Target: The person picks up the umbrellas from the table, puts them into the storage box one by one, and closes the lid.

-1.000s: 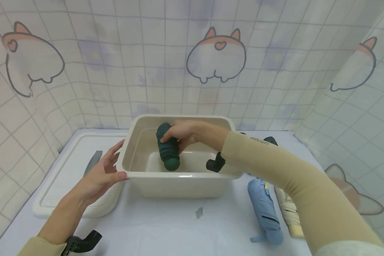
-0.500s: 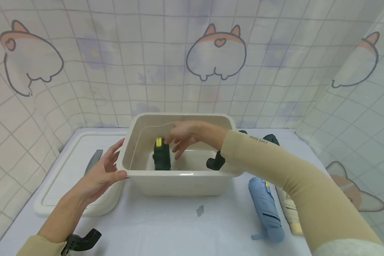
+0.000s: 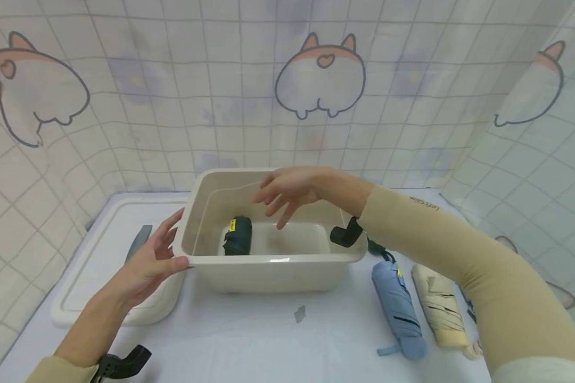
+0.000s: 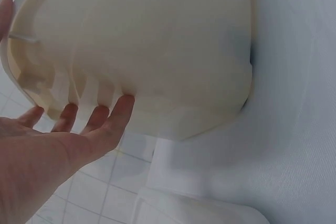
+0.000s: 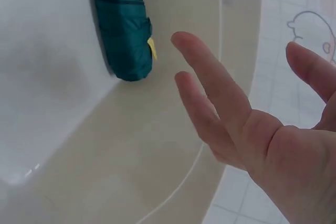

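Observation:
A dark green folded umbrella (image 3: pixel 239 236) lies in the left part of a cream plastic bin (image 3: pixel 273 276); the right wrist view shows its teal cloth (image 5: pixel 123 35) and small yellow tag. My right hand (image 3: pixel 297 191) hovers over the bin with fingers spread, holding nothing, apart from the umbrella. At the bin's left front corner my left hand (image 3: pixel 155 258) grips the rim, thumb on the front edge. Seen from the left wrist, its fingertips (image 4: pixel 126 100) press against the bin's outer wall.
On the right of the table lie a light blue folded umbrella (image 3: pixel 400 314) and a cream one (image 3: pixel 441 308), partly beside my sleeve. A white lid (image 3: pixel 91 255) with a grey latch (image 3: pixel 139 242) lies left of the bin. A patterned curtain (image 3: pixel 249 96) hangs behind.
My right hand has let go of the dark green umbrella, which now lies down in the bin, and has drawn back up and to the right. The left hand stays on the rim.

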`<state>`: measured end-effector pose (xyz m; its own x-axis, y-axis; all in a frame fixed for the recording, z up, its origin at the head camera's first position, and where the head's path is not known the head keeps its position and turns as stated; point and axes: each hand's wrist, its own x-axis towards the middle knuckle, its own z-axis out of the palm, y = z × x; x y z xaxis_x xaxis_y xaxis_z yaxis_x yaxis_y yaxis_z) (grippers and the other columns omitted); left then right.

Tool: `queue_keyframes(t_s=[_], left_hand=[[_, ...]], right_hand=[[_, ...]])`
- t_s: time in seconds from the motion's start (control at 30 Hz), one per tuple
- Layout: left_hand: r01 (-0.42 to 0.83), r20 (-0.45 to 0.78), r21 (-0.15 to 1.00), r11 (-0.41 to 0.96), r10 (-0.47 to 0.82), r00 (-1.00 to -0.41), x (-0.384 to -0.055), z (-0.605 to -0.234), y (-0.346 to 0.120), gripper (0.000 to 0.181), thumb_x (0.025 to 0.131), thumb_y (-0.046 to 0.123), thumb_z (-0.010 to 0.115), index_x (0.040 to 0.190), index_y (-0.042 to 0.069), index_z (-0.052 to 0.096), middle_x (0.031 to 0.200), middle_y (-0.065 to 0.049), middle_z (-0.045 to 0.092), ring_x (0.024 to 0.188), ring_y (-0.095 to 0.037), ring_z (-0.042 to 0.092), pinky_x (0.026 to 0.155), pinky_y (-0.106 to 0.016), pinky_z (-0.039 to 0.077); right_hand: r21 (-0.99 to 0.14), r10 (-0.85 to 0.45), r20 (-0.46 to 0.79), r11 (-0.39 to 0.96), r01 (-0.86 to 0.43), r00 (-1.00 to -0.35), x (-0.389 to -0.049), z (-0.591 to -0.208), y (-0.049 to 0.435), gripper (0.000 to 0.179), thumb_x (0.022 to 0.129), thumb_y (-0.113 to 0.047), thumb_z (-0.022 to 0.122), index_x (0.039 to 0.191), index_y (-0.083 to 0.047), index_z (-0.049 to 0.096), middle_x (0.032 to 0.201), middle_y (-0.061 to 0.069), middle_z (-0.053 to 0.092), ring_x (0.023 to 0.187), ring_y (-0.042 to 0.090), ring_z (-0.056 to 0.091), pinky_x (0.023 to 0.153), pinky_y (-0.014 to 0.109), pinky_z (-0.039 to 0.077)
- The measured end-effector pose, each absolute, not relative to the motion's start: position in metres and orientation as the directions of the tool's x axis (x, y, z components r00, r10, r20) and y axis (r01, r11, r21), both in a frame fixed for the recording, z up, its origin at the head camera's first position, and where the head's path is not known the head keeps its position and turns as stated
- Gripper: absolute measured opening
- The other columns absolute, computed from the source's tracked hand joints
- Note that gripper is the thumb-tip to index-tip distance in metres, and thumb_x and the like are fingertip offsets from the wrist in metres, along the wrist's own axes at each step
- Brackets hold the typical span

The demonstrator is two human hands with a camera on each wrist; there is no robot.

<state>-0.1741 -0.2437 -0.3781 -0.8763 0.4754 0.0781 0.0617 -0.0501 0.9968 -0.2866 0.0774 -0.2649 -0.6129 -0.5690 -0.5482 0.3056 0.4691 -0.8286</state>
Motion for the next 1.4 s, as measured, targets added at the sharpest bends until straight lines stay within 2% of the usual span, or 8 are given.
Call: queue_keyframes(t_s=[0.37,0.73,0.9,1.2,1.4], left_hand=[[0.057,0.070,0.997,-0.043,0.478,-0.876,-0.174,-0.376,-0.244,0.102,0.093,0.012,0.077,0.166,0.025,0.008,0.162,-0.015,0.021,0.141,-0.032,0.034,0.099,-0.034,0.049],[0.062,0.073,0.997,-0.040,0.477,-0.876,-0.173,-0.376,-0.245,0.102,0.092,0.012,0.078,0.166,0.025,0.008,0.163,-0.015,0.021,0.142,-0.033,0.036,0.099,-0.036,0.049],[0.059,0.076,0.997,-0.050,0.488,-0.869,-0.173,-0.375,-0.244,0.102,0.093,0.013,0.078,0.166,0.024,0.007,0.164,-0.015,0.017,0.143,-0.034,0.033,0.100,-0.036,0.049],[0.072,0.084,0.996,-0.043,0.475,-0.876,-0.174,-0.375,-0.242,0.101,0.093,0.017,0.078,0.165,0.025,0.009,0.162,-0.017,0.021,0.142,-0.034,0.036,0.100,-0.036,0.049],[0.057,0.085,0.996,-0.072,0.474,-0.877,-0.173,-0.380,-0.244,0.102,0.093,0.017,0.079,0.166,0.024,0.007,0.165,-0.016,0.017,0.144,-0.035,0.034,0.100,-0.037,0.049]], right_hand=[[-0.894,-0.617,-0.436,0.382,0.235,-0.655,-0.278,-0.253,0.120,0.051,0.103,-0.014,0.060,0.148,-0.002,0.040,0.147,0.015,0.048,0.134,0.035,0.052,0.092,0.053,0.054],[-0.925,-0.626,-0.367,0.327,0.196,-0.688,-0.268,-0.254,0.157,0.052,0.106,-0.016,0.057,0.150,-0.001,0.037,0.150,0.017,0.046,0.132,0.034,0.053,0.095,0.053,0.053],[-0.941,-0.634,-0.326,0.285,0.180,-0.701,-0.266,-0.257,0.178,0.048,0.107,-0.015,0.054,0.149,0.001,0.038,0.148,0.020,0.047,0.134,0.039,0.050,0.096,0.055,0.052],[-0.967,-0.615,-0.251,0.202,0.158,-0.748,-0.263,-0.262,0.217,0.042,0.109,-0.015,0.051,0.145,0.002,0.039,0.147,0.022,0.047,0.136,0.044,0.046,0.100,0.058,0.048],[-0.971,-0.570,-0.224,0.201,0.130,-0.791,-0.258,-0.271,0.240,0.051,0.110,-0.017,0.050,0.153,0.004,0.030,0.153,0.026,0.041,0.134,0.041,0.050,0.099,0.056,0.049]])
